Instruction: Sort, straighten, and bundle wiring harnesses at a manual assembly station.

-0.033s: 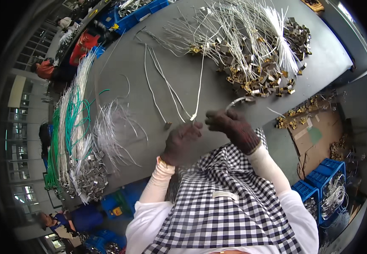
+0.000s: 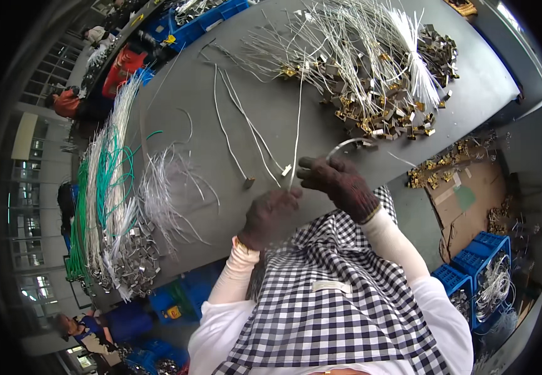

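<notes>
Fingers of our left hand (image 2: pixel 268 217) are curled in narrow at the near end of a long wire (image 2: pixel 297 131); we cannot tell whether they pinch it. Just to their right, our right hand (image 2: pixel 338 187) has its fingers bent and close together beside that wire, and we cannot tell if they grip anything.

From the left of the surface (image 2: pixel 480 81), we see a tangle of fine strands (image 2: pixel 168 181), which we judge soft and apt to snag. Next lies a shorter wire (image 2: pixel 222 128) with a small clip (image 2: pixel 249 183) at its near end. The long wire, running from far to near, looks light and springy, perhaps slippery in our gloves; we would take hold close to its tip, where it whips least. Farther right, the piled metal clips (image 2: pixel 386 115) should be heavier and hard; we would grasp their flat sides.
</notes>
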The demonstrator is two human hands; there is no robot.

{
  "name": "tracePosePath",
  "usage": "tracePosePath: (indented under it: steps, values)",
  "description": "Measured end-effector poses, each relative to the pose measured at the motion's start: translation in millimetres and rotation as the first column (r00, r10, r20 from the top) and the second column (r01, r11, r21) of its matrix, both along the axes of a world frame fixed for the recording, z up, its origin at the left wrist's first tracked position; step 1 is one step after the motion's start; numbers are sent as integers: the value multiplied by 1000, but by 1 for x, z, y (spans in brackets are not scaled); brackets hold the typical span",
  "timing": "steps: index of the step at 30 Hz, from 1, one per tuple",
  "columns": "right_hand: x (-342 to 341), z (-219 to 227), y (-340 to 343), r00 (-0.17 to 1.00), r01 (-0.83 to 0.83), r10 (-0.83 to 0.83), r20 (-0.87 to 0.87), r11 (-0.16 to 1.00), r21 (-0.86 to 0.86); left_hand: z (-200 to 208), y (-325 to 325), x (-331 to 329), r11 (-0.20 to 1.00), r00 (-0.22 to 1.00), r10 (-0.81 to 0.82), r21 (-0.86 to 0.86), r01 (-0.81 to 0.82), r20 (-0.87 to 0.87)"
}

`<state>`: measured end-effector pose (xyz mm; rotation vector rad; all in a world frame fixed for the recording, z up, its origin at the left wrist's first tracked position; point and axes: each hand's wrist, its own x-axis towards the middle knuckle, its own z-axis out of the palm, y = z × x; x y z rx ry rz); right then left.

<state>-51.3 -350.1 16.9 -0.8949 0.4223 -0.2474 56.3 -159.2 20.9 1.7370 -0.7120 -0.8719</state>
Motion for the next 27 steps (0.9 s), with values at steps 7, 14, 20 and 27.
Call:
tracePosePath:
  steps: [7, 14, 20, 27]
  values:
    - [17, 10, 51, 979, -202, 201, 44, 979, 20, 21, 63, -45, 987, 963, -164, 40, 159, 213]
    - [14, 29, 68, 973, -230, 227, -41, 963, -143, 22, 77, -53, 958, 901, -287, 88, 273, 325]
    - [21, 19, 41, 993, -115, 108, -41, 934, -338, -14, 85, -49, 980, 634, -85, -51, 193, 769]
    - [32, 60, -68, 939, 336, -306, 155, 912, -235, -55, 137, -42, 964, 708, -266, 185, 191, 654]
